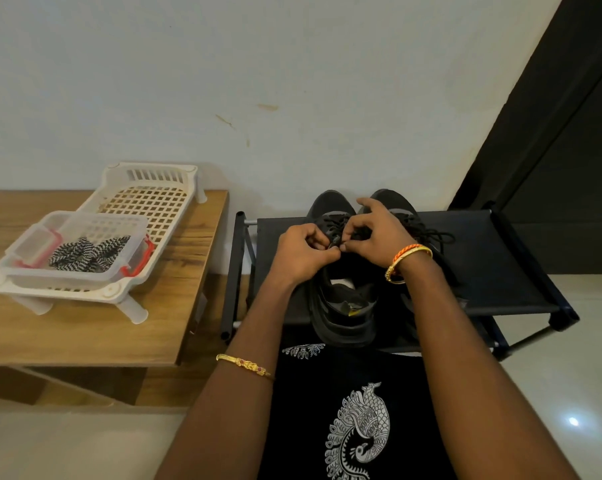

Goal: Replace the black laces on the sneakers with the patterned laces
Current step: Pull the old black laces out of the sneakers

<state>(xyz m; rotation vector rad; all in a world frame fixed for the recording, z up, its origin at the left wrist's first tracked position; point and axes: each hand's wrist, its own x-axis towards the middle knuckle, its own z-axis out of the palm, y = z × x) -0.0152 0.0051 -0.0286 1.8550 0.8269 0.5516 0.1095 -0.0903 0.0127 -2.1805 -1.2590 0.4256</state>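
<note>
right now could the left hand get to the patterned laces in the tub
Probably yes: the patterned laces lie in an open tub on the left, nothing between. But the left hand is pinching the black lace and must let go first.

Sneakers (341, 306) on blk rack (500, 271)

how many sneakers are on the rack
2. The left sneaker stands on the black rack under both hands, which pinch its black lace. The right sneaker stands beside it, mostly hidden by the right hand.
</note>
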